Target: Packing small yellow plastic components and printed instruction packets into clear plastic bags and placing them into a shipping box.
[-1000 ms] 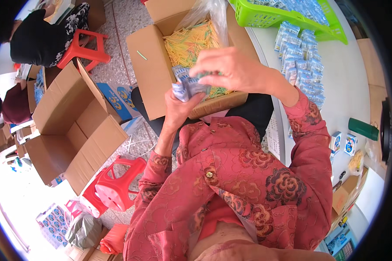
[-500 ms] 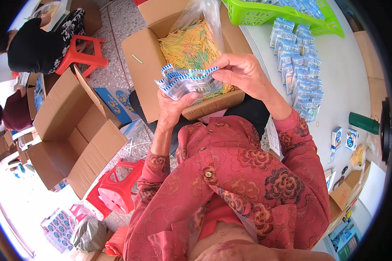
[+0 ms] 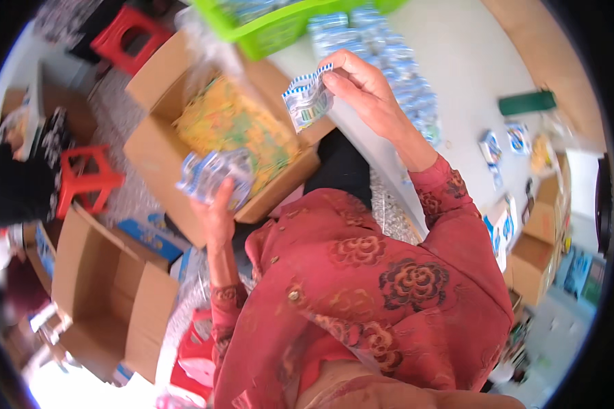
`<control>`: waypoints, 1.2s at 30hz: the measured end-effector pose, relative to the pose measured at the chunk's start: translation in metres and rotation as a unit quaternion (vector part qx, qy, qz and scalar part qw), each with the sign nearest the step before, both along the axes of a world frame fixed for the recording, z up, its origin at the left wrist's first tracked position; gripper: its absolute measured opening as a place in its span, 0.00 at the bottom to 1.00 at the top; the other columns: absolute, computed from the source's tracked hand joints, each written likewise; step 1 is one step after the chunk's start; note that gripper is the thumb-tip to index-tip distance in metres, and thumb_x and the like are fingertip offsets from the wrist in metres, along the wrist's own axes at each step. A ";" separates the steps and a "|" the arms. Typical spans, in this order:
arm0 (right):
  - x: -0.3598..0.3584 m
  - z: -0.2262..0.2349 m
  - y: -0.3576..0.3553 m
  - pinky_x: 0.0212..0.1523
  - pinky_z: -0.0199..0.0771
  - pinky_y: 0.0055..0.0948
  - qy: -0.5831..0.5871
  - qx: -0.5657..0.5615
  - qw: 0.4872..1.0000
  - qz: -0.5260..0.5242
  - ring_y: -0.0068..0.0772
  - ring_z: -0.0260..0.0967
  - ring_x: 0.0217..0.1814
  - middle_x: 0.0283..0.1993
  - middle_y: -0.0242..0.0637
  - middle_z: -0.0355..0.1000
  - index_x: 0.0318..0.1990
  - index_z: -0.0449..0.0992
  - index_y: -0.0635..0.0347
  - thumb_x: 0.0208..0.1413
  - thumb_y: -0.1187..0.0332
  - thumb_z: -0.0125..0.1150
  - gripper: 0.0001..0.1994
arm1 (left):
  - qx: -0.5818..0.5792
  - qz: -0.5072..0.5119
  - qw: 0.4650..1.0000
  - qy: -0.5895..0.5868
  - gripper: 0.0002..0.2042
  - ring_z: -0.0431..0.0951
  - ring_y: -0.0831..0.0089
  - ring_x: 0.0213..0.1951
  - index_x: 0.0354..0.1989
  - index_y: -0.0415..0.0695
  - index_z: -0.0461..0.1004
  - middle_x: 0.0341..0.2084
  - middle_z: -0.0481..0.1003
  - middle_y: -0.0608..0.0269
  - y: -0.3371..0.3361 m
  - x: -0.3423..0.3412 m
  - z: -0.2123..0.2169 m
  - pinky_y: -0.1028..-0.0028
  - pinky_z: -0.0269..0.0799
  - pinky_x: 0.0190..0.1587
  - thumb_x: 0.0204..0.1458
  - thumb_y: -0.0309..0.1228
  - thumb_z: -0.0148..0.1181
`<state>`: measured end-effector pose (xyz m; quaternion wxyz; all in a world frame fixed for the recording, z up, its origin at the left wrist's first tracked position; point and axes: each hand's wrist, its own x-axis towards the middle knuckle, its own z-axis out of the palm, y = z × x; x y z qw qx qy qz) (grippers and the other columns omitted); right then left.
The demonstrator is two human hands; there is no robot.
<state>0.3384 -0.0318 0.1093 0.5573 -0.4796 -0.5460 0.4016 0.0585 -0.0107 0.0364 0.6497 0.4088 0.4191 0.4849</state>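
My left hand (image 3: 215, 213) is closed on a bunch of small clear plastic packets (image 3: 208, 174) with blue-striped edges, held over the near side of an open cardboard box (image 3: 151, 178). Thin yellow, orange and green sticks (image 3: 228, 126) fill that box. Between thumb and fingers, my right hand (image 3: 365, 92) pinches one packet (image 3: 307, 101) by its striped top edge. It hangs tilted between the box and the white table (image 3: 457, 54). Rows of similar packets (image 3: 399, 68) lie on the table beyond my right hand, somewhat blurred.
A bright green basket (image 3: 273, 37) with packets inside stands at the table's far end. Farther right are a dark green cylinder (image 3: 527, 103) and small boxes (image 3: 490, 146). On the left are an empty-looking carton (image 3: 106, 293), red stools (image 3: 89, 178) and other people near the edge.
My hands have come apart: the right has drawn one packet away from the bunch in the left, toward the table. My view has turned, shifting the surroundings.
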 end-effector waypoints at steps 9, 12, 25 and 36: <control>0.157 0.002 -0.104 0.34 0.60 0.15 -0.146 -0.024 0.950 -0.275 0.13 0.58 0.32 0.29 0.25 0.64 0.37 0.69 0.60 0.56 0.69 0.47 0.06 | -0.032 -0.048 0.998 0.005 0.18 0.72 0.74 0.37 0.46 0.40 0.64 0.36 0.70 0.62 -0.001 0.016 0.003 0.74 0.70 0.39 0.45 0.25 0.59; 0.174 -0.022 -0.132 0.32 0.57 0.16 -0.243 -0.136 0.917 -0.286 0.14 0.55 0.30 0.27 0.23 0.61 0.34 0.67 0.59 0.55 0.67 0.47 0.06 | -0.033 -0.051 0.998 0.005 0.17 0.72 0.75 0.36 0.45 0.39 0.64 0.36 0.71 0.62 -0.002 0.021 0.001 0.74 0.70 0.39 0.45 0.24 0.58; 0.103 -0.026 -0.102 0.37 0.66 0.22 -0.392 -0.035 0.856 -0.335 0.21 0.65 0.35 0.40 0.32 0.69 0.41 0.70 0.60 0.49 0.75 0.53 0.11 | 0.010 -0.069 0.994 0.080 0.12 0.73 0.81 0.31 0.36 0.38 0.74 0.30 0.75 0.67 -0.002 0.028 0.012 0.80 0.69 0.37 0.40 0.21 0.63; -0.082 -0.014 0.009 0.32 0.65 0.29 -0.255 0.065 0.949 0.174 0.37 0.66 0.30 0.29 0.39 0.67 0.35 0.69 0.65 0.44 0.66 0.61 0.13 | 0.029 -0.093 0.991 0.097 0.09 0.70 0.86 0.28 0.31 0.38 0.74 0.25 0.74 0.71 -0.013 0.017 0.013 0.82 0.68 0.32 0.39 0.22 0.64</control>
